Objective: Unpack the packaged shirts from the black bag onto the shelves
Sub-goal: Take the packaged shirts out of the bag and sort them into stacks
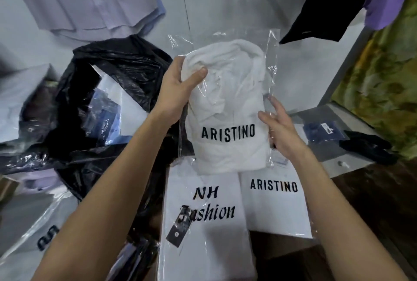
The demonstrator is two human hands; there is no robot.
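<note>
Held item: white folded shirt in a clear plastic sleeve printed "ARISTINO" — raised above two flat packaged white shirts.
Left hand: grips the sleeve's upper left edge, thumb on top.
Right hand: fingers loosely spread (touching the right edge).
Black plastic bag: open, at left, packages inside.

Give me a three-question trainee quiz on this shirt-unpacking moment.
1. True or false: the left hand grips the held shirt packet near its top.
2. What word is printed on the held packet?
3. Where does the black bag lie? A) left of the held packet B) right of it C) on top of it

Key: 1 true. 2 ARISTINO. 3 A.
</note>
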